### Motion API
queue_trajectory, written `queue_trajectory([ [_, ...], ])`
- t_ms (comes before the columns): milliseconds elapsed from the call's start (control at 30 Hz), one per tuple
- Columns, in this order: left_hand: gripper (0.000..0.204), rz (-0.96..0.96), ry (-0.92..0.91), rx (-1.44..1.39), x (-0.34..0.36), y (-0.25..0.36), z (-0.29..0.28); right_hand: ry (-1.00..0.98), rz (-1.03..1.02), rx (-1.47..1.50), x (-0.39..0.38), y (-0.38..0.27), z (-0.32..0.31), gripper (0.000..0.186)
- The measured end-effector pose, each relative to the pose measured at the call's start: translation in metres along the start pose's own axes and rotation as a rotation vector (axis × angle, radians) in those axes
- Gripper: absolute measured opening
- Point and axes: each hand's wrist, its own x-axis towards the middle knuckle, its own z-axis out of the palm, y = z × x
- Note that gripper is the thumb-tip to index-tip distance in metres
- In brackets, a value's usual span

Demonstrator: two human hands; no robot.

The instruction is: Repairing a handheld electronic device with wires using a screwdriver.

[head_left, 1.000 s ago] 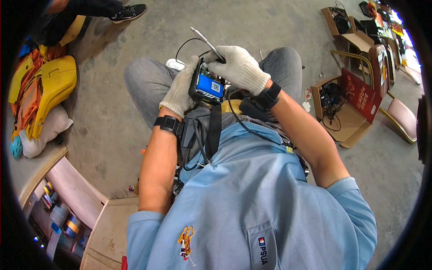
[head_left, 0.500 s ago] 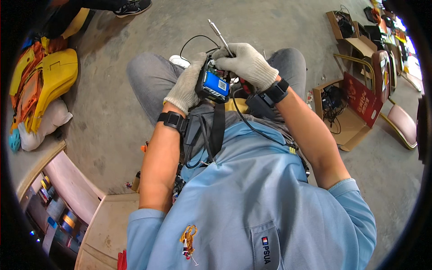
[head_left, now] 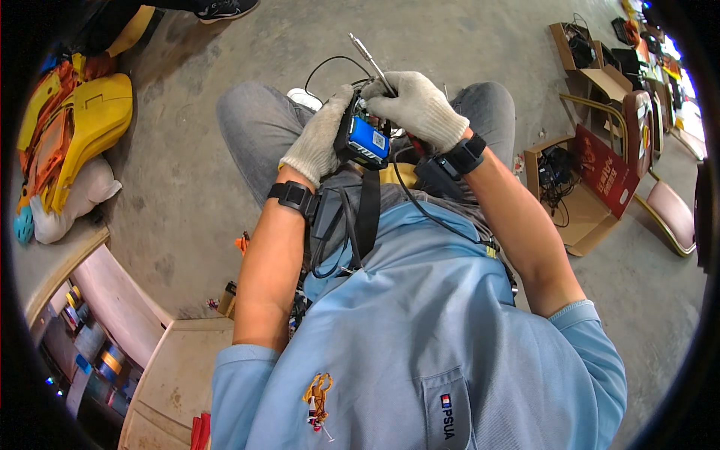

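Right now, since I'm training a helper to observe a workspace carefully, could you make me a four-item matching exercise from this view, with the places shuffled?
Column one:
1. Silver pen-shaped tool
2. Black electronic unit with a blue block
3. Black cable bundle
4. Yellow plastic panel

Column two:
A. Inside the open carton on the right
B. In the gloved left hand
C. Beside orange pieces at the far left
D. In the gloved right hand

Pairs: 1-D, 2-B, 3-A, 4-C
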Motion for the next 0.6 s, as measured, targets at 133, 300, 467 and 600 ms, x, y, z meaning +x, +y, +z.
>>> queue_trajectory([
  [133, 0.046, 0.038, 0.023, 0.041, -0.0047, 0.0005, 0.007, 0.025, -0.009, -0.033, 0.0013, 0.0023, 0.0029, 0.035],
  [300, 0.043, 0.039, 0.037, 0.011, -0.0044, 0.0003, 0.0062, 0.034, 0.019, -0.071, 0.0011, 0.0024, 0.0041, 0.036],
  [467, 0.054, 0.021, -0.012, 0.056, -0.0006, 0.0005, 0.0009, 0.049, 0.003, -0.101, 0.0, -0.0009, 0.0063, 0.034],
  [600, 0.053, 0.035, -0.019, 0.085, -0.003, -0.0009, 0.0015, 0.077, -0.037, -0.159, -0.0027, -0.0044, 0.0086, 0.032],
])
